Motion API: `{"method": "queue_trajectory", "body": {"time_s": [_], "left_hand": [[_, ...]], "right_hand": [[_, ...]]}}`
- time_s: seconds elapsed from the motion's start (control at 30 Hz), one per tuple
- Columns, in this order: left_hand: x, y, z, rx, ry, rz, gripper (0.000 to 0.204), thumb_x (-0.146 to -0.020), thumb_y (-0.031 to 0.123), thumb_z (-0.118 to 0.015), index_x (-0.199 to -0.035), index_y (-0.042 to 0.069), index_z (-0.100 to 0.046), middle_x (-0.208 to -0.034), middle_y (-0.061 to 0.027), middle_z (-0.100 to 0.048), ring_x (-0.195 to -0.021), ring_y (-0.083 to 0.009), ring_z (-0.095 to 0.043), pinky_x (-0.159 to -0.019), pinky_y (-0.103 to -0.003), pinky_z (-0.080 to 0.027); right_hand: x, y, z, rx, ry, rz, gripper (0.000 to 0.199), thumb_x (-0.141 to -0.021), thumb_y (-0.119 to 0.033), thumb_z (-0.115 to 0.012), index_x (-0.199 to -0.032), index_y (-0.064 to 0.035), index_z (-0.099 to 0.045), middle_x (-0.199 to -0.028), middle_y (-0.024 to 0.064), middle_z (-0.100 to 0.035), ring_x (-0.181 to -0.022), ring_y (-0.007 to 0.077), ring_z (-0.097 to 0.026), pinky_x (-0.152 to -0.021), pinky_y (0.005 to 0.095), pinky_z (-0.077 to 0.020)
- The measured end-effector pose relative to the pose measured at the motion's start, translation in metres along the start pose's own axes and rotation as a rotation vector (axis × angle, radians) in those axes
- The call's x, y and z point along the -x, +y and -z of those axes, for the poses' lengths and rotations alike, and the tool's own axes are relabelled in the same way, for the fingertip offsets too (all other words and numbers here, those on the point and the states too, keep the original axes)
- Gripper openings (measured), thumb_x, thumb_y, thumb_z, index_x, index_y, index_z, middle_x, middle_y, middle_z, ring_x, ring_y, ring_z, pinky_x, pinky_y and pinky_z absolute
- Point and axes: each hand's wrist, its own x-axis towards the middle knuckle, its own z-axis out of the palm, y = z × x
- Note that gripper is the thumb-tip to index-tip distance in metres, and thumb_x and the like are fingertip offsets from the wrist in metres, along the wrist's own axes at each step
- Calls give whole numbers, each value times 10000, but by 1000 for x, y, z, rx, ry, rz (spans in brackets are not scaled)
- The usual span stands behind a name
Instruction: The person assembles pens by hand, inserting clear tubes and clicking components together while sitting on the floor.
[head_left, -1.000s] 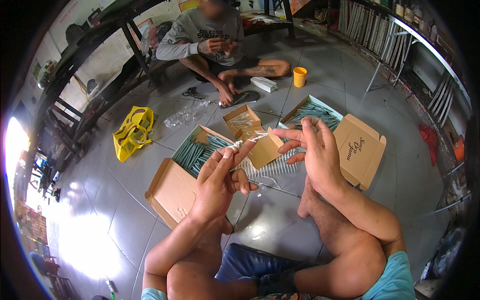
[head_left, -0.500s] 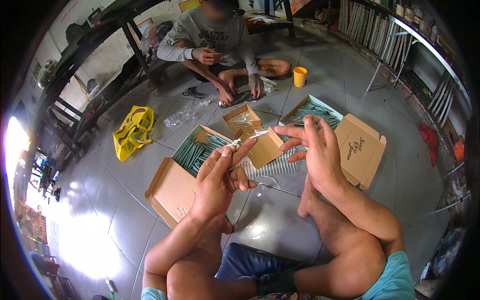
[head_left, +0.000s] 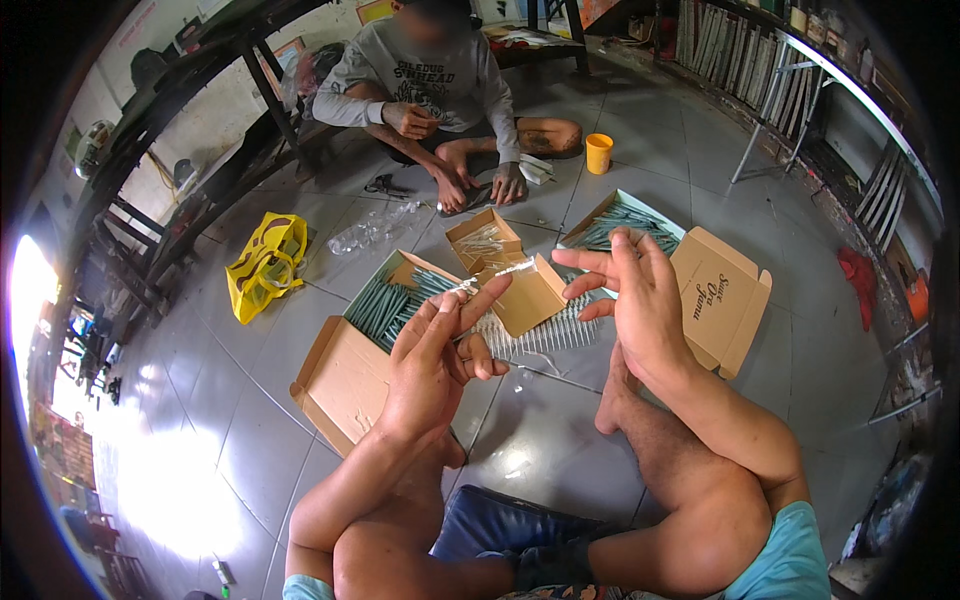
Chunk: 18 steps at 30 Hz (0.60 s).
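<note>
My left hand (head_left: 430, 350) is raised over the boxes, its thumb and index finger pinched on a thin, shiny whitish strip (head_left: 519, 267). Part of that strip is hidden behind the index finger, and its exact kind is unclear. Just to the right, my right hand (head_left: 640, 300) is lifted with fingers apart and nothing visible in them. Below my hands lie an open box of slim grey-green sticks (head_left: 385, 312), a small brown cardboard box (head_left: 535, 303), and a row of thin clear-and-white pieces (head_left: 555, 338). A second box of grey-green sticks (head_left: 625, 225) stands behind my right hand.
A person (head_left: 430, 90) sits cross-legged opposite. Around the grey tiled floor are a yellow bag (head_left: 268, 265), crumpled clear plastic (head_left: 370, 230), a yellow cup (head_left: 599, 153) and another small brown box (head_left: 484, 240). A dark bench (head_left: 200, 120) and a metal-legged table (head_left: 780, 100) flank the space.
My hands keep nearly the same pose, with only a slight shift of the fingers. The opposite person's lowered hand has moved a little.
</note>
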Motion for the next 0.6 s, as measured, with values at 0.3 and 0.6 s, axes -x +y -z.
{"method": "queue_trajectory", "body": {"time_s": [0.3,0.6], "left_hand": [[0,0,2,19,-5,10,227,-1065,252,-343,-1115,35,-384,-1411,-256,-465,-576,-137,-568,-698,-340,-596],[4,4,-5,-79,54,36,206,-1058,255,-345,-1154,86,-412,-1451,-191,-459,-586,-94,-450,-696,-303,-522]], "right_hand": [[-2,0,3,-5,5,3,283,-1060,-291,-340,-1130,-20,-390,-1040,212,-695,-705,182,-672,-520,245,-538],[-4,2,6,-2,24,-7,323,-1061,-294,-336,-1158,9,-389,-1043,221,-691,-709,186,-675,-526,244,-546]]}}
